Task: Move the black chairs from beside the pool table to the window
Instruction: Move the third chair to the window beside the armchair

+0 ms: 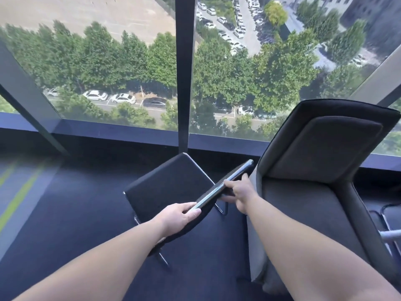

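Forearms run bare from the bottom edge toward the window (108,61), both nearly straight, converging on the black chair (169,183). The chair sits just short of the window's low sill (108,130), directly below the window's dark central mullion (184,72), with its seat toward the glass and its backrest toward the person. The left hand (180,216) grips the near end of the backrest's top edge (225,183), fingers curled over it and thumb lying along the near side. The right hand (238,192) grips the same edge closer to the window, wrist bent inward, fingers wrapped under the edge and thumb pointing along it. The edge slants upward from the left hand to the right. Chrome legs (223,209) show beneath the seat; whether they touch the dark carpet (76,213) cannot be told. A grey armchair (314,159) stands by the window to the right of the mullion, its padded back just beside the right hand.
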Action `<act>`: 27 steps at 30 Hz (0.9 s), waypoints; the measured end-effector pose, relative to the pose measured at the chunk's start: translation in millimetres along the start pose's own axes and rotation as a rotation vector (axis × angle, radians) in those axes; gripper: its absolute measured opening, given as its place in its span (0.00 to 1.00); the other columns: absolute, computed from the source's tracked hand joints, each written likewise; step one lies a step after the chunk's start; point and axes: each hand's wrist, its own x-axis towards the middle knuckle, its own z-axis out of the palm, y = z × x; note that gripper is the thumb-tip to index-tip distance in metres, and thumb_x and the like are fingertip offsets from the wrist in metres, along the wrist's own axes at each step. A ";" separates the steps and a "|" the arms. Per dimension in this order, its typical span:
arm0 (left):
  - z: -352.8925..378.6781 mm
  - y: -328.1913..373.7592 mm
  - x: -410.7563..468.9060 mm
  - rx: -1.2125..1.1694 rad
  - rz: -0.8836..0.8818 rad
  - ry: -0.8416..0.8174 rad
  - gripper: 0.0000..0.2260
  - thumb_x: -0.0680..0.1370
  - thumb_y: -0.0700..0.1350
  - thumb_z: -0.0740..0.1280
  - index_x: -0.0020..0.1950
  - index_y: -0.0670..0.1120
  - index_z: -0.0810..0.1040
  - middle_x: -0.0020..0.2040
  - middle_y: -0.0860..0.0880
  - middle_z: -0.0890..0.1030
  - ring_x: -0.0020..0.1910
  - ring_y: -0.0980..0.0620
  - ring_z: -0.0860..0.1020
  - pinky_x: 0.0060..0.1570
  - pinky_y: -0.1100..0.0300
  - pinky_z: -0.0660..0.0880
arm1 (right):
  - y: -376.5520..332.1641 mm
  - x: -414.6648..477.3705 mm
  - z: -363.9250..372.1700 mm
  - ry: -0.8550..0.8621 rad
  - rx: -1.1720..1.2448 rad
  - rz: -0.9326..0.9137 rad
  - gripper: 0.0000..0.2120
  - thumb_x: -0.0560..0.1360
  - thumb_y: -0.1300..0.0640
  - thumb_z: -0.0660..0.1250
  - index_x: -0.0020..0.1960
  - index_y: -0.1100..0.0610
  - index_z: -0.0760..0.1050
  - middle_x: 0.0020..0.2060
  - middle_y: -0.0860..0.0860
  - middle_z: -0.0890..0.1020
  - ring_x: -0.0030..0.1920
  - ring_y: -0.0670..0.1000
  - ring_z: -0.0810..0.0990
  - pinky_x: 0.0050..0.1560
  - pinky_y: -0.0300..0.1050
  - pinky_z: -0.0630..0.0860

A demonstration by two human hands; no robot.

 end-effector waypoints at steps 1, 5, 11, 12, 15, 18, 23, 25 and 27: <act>1.6 5.1 2.6 -0.007 -0.004 0.009 0.19 0.78 0.66 0.60 0.68 0.68 0.73 0.60 0.64 0.79 0.60 0.60 0.76 0.62 0.63 0.69 | -6.6 4.2 -0.2 -0.012 0.005 -0.001 0.40 0.78 0.70 0.66 0.80 0.51 0.48 0.61 0.63 0.76 0.51 0.61 0.83 0.42 0.62 0.83; 5.4 24.0 20.5 -0.056 -0.014 0.039 0.16 0.71 0.69 0.60 0.58 0.73 0.75 0.50 0.63 0.82 0.51 0.62 0.79 0.57 0.61 0.74 | -30.6 30.0 0.9 -0.067 -0.096 -0.043 0.35 0.79 0.70 0.64 0.79 0.51 0.54 0.57 0.61 0.78 0.47 0.61 0.83 0.42 0.63 0.83; 25.9 45.9 44.3 -0.209 -0.101 0.120 0.38 0.65 0.74 0.63 0.73 0.64 0.68 0.62 0.57 0.79 0.60 0.57 0.77 0.63 0.60 0.72 | -72.5 69.4 14.6 -0.191 -0.365 -0.159 0.17 0.77 0.69 0.64 0.62 0.53 0.72 0.56 0.62 0.79 0.51 0.62 0.83 0.40 0.63 0.83; 28.2 48.1 46.4 -0.238 -0.109 0.138 0.39 0.64 0.75 0.64 0.74 0.64 0.67 0.63 0.56 0.79 0.60 0.57 0.77 0.63 0.59 0.72 | -77.4 73.5 19.0 -0.223 -0.390 -0.174 0.18 0.77 0.69 0.64 0.62 0.52 0.74 0.57 0.61 0.79 0.53 0.63 0.82 0.42 0.66 0.83; 30.4 52.3 49.9 -0.296 -0.124 0.181 0.38 0.63 0.76 0.66 0.72 0.66 0.68 0.61 0.57 0.79 0.58 0.57 0.78 0.61 0.55 0.76 | -84.8 76.7 25.3 -0.287 -0.423 -0.197 0.21 0.78 0.69 0.64 0.65 0.49 0.74 0.59 0.59 0.79 0.55 0.63 0.82 0.42 0.67 0.82; 18.7 51.0 51.5 -0.294 -0.118 0.119 0.34 0.63 0.74 0.69 0.67 0.68 0.71 0.56 0.57 0.81 0.53 0.56 0.81 0.52 0.55 0.81 | -83.0 72.7 18.7 -0.351 -0.358 -0.168 0.20 0.79 0.67 0.65 0.65 0.48 0.76 0.60 0.58 0.80 0.54 0.61 0.83 0.45 0.63 0.83; -45.9 52.0 87.7 0.254 0.061 0.088 0.31 0.76 0.63 0.67 0.77 0.60 0.63 0.69 0.51 0.75 0.64 0.50 0.77 0.64 0.55 0.73 | -54.8 49.5 -3.5 -0.393 -0.290 -0.068 0.28 0.78 0.58 0.69 0.76 0.50 0.66 0.66 0.51 0.78 0.59 0.55 0.82 0.56 0.64 0.80; -77.7 65.6 114.5 0.721 0.227 0.231 0.37 0.77 0.61 0.66 0.80 0.59 0.50 0.80 0.48 0.58 0.75 0.46 0.64 0.72 0.50 0.64 | -39.3 30.6 -9.7 -0.414 -0.477 -0.082 0.40 0.74 0.52 0.74 0.79 0.43 0.56 0.65 0.40 0.74 0.58 0.46 0.82 0.50 0.54 0.83; -101.8 91.4 141.3 1.051 0.519 0.258 0.43 0.75 0.60 0.68 0.80 0.59 0.42 0.82 0.48 0.45 0.79 0.46 0.50 0.77 0.49 0.53 | -27.0 11.6 -6.9 -0.401 -0.681 -0.109 0.51 0.68 0.45 0.76 0.79 0.37 0.46 0.61 0.34 0.72 0.50 0.41 0.83 0.39 0.40 0.80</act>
